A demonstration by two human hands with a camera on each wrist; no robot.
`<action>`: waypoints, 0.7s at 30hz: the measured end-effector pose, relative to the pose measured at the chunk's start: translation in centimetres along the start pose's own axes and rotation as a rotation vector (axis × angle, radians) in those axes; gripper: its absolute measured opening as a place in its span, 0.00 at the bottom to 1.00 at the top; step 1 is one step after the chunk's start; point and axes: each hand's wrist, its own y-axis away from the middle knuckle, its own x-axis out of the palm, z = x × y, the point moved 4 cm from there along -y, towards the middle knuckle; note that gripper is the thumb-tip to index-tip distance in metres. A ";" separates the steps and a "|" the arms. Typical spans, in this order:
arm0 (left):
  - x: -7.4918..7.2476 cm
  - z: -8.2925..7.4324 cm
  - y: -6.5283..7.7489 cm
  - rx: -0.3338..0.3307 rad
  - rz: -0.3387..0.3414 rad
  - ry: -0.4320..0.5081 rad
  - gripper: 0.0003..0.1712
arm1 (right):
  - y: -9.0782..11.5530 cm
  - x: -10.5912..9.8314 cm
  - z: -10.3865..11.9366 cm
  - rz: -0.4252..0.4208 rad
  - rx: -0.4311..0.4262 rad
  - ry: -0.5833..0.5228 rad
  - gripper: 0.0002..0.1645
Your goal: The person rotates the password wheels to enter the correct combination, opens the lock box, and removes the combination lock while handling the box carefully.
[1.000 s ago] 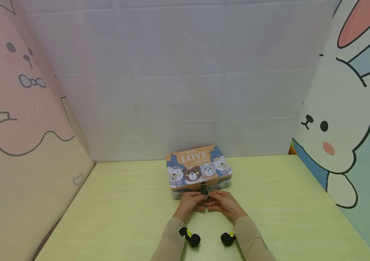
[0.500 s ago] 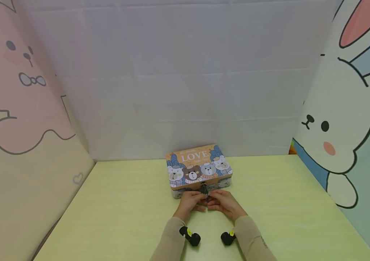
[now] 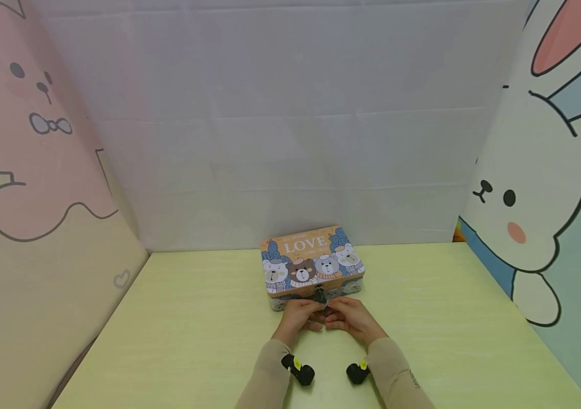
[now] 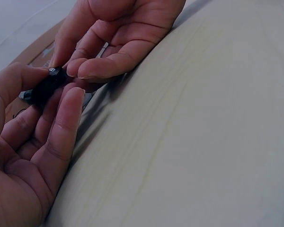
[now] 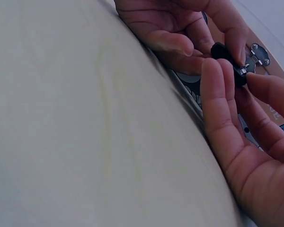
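Note:
A tin box (image 3: 316,261) printed with bears and the word LOVE stands on the table, its lid down. At its front, by the metal clasp (image 5: 260,53), is a small black padlock (image 5: 222,53); the head view shows it hanging dark against the box front. My left hand (image 3: 298,318) holds one side of the padlock between thumb and fingers. On the other side, my right hand (image 3: 354,319) pinches it near a small shiny metal part, its thumb on the end. Fingers of both hands hide much of the padlock, and its shackle is hard to make out.
The pale green tabletop (image 3: 193,329) reaches around the box and both arms. Behind the box hangs a white cloth wall (image 3: 290,142). Cartoon-printed panels stand at left (image 3: 40,187) and right (image 3: 551,227). A black wrist camera (image 3: 303,374) sits on each sleeve.
Both hands stay at the padlock, with at most tiny finger shifts. The box has not moved.

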 end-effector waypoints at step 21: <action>-0.1 -0.1 0.3 0.046 0.014 0.029 0.18 | 0.0 0.0 -0.1 0.014 -0.001 0.002 0.08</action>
